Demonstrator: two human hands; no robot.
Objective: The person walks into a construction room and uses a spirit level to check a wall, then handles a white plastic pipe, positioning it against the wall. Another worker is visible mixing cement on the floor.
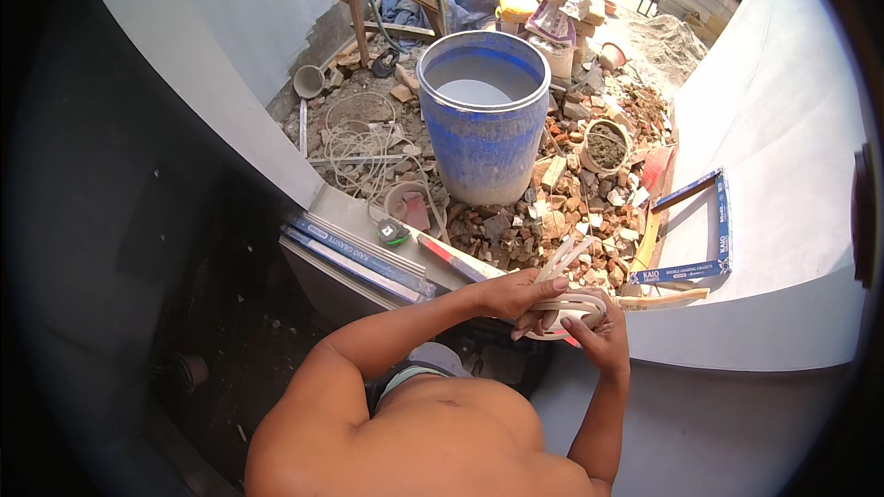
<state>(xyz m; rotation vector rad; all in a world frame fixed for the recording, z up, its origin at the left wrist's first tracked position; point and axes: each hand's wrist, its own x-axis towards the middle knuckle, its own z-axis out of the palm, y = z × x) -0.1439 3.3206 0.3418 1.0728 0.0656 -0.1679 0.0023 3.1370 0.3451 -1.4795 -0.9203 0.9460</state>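
Observation:
Both hands are together in front of my body, near the sill. My left hand (517,296) is closed on a bundle of white cable (580,301), and pale straight lengths stick up past its thumb. My right hand (603,339) grips the looped side of the same bundle, its thumb pressed against the coils. Behind the fingers, part of the bundle is hidden, and a bit of red shows just below it. Left of my hands, a green and black tape measure (393,232) rests on the sill beside a long red and dark tool (451,258).
A blue barrel (483,143) of cloudy liquid stands on brick rubble (552,221). Loose white cord (359,152) lies left of it. A mortar bucket (605,147) is at its right. Stacked boxed tiles (354,262) lean by the sill; a cardboard frame (681,271) rests right.

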